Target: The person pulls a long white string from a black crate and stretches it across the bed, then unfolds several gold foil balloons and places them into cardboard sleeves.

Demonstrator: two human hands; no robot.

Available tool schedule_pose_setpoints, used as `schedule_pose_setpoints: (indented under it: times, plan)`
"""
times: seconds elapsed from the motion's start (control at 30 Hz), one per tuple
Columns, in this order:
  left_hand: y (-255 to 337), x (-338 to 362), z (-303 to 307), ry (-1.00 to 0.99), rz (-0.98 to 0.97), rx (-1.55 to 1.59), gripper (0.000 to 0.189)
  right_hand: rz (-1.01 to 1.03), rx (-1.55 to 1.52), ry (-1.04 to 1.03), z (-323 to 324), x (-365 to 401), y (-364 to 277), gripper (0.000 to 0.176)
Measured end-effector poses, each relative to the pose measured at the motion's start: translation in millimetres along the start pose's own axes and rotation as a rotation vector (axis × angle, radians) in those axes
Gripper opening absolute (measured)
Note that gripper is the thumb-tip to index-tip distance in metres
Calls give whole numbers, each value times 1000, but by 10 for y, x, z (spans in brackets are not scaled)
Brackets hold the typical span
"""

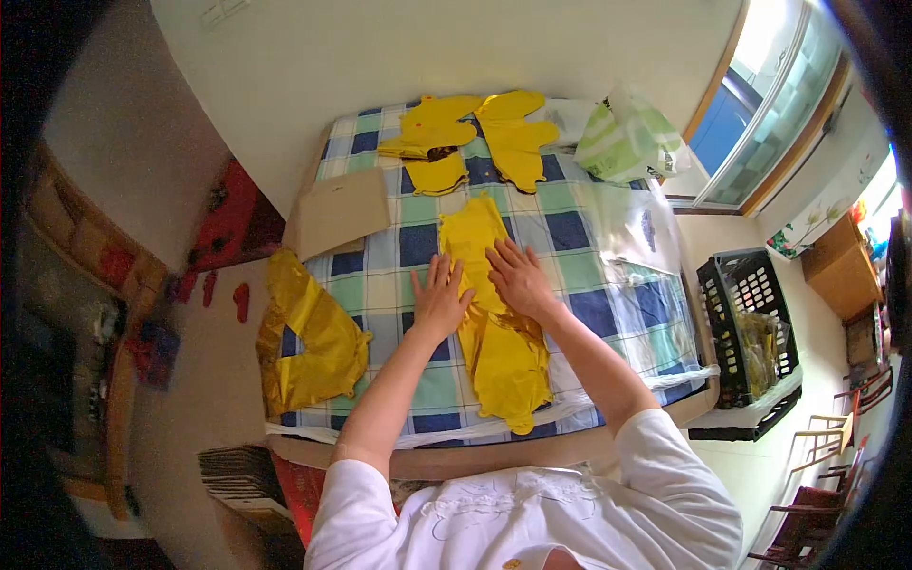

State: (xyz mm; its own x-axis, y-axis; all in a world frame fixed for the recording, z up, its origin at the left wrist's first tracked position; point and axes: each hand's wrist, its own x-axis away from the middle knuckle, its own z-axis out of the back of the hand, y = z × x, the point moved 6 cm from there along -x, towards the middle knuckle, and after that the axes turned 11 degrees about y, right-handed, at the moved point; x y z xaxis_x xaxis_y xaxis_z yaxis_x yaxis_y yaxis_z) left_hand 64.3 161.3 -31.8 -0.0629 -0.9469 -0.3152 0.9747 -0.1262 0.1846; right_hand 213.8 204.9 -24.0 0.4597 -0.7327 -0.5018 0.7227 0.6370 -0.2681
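A flat, uninflated gold foil balloon lies lengthwise on the plaid-covered table, creased across its middle. My left hand rests on its left edge with fingers spread. Opposite it, my right hand lies on the right edge, palm down and fingers apart. At the table's left edge sits another gold foil balloon, bent round and partly hanging over. Toward the back lie more flat gold balloons, one on the left and one on the right.
A cardboard sheet lies at the table's left. Clear plastic and a green-and-white plastic bag are on the right. A black crate stands beside the table on that side. Stacked cardboard is at the lower left.
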Motion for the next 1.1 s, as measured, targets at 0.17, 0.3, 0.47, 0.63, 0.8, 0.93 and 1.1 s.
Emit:
schedule_pose_setpoints:
  times: [0.17,0.3,0.47,0.63,0.8,0.93,1.1]
  plan:
    - [-11,69,-32,49,16,-3,61,-2,12,-4,28,-2,-31,46]
    - [6,48,-9,-14,33,-49,60,17,43,1,-14,10,-6,47]
    - [59,214,47,49,-13,-40,56,4,27,14,-86,11,37,46]
    - [269,754,130,-109,-93,4,57,16,46,19,-93,14,35,45]
    - [384,1227,333,-152,-212,41,61,6,32,13,-96,16,41,46]
    - [394,1369,498,-244,-214,112,68,5,43,-13,-90,3,48,46]
    - [-114,710,853,-140,-90,41,70,3,61,-34,-110,2,41,46]
